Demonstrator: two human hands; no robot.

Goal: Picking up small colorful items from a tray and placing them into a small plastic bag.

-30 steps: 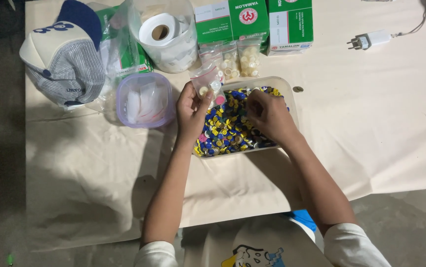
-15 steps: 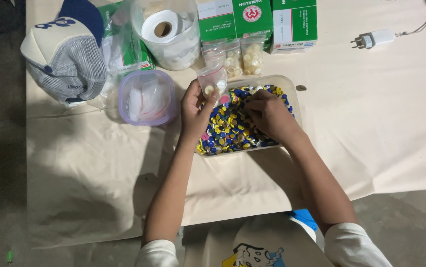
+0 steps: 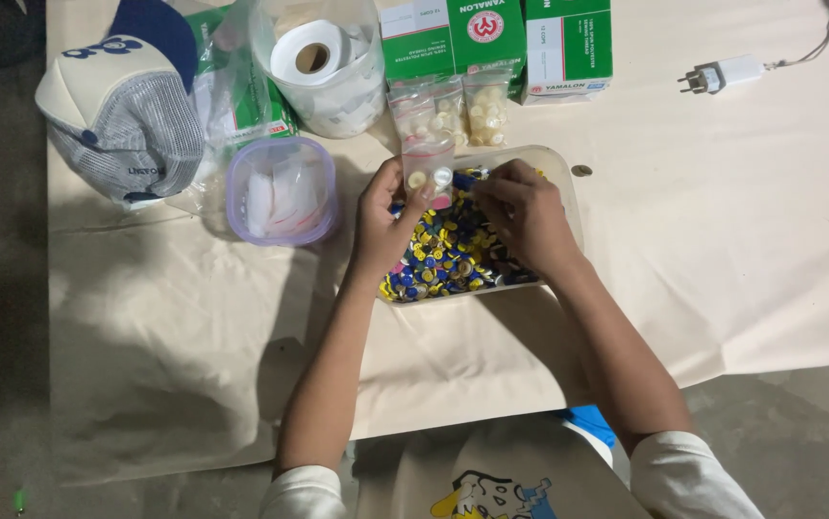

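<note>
Clear plastic, a small zip bag (image 3: 429,165) stands upright in the left hand (image 3: 383,223), pinched at its near edge, with its long axis running near to far and its mouth on the far side, above the far left corner of the tray (image 3: 568,192). A few pale round pieces sit inside it. The right hand (image 3: 522,213) lies just to the right of the bag, fingers closed narrowly toward its side; whether they grip a piece cannot be told. Blue and yellow caps (image 3: 445,258) fill the tray beneath both hands, on the paper-covered surface (image 3: 741,240). Filled bags (image 3: 453,108) lie farther off.
</note>
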